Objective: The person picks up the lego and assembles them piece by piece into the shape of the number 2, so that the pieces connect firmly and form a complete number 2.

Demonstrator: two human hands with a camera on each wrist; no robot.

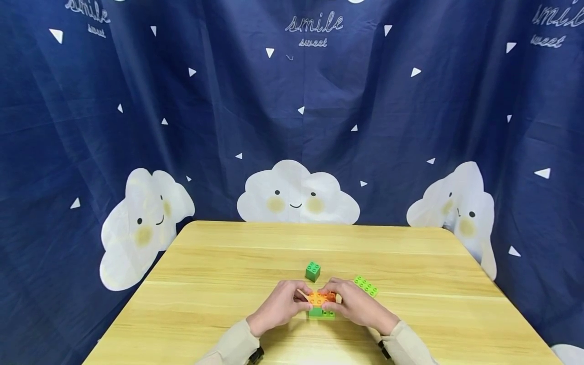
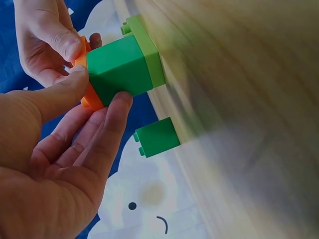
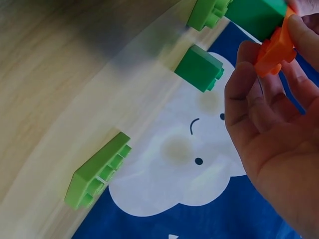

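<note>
An orange building brick [image 1: 318,298] sits on a tall green block [image 2: 118,67], which stands on one part of a light-green studded plate [image 2: 150,57]. My left hand [image 1: 283,304] holds the orange brick's left side with thumb and fingers, one fingertip touching the green block's side. From the other side my right hand [image 1: 356,302] pinches the orange brick's overhanging end between thumb and fingers. Orange studs show in the right wrist view, where the stack is partly cut off. Whether the brick is fully pressed down is hard to tell.
A loose green block [image 1: 313,272] stands studs up just beyond the stack. To the right, behind my right hand, lies another light-green plate [image 1: 365,286]. The wooden table [image 1: 219,253] ends at a blue curtain [image 1: 255,126] with white clouds.
</note>
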